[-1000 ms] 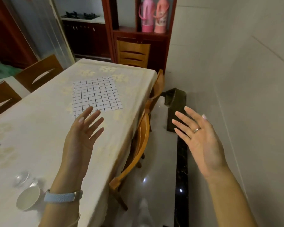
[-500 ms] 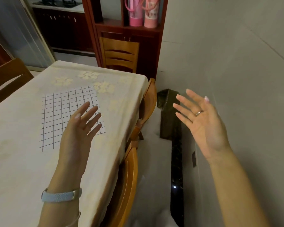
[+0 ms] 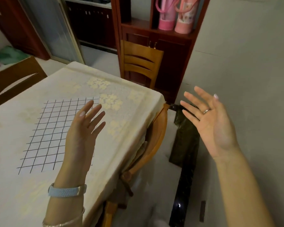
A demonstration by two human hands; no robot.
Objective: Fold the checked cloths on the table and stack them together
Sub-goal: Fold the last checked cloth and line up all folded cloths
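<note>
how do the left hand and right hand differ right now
The left hand is raised over the checked cloth on the table; the right hand is past the table edge, over the floor. The left wrist carries a blue band, the right hand a ring. Both are open and empty.

My left hand hovers open over the checked cloth lying flat on the counter; my right hand is raised open, off its edge.
</note>
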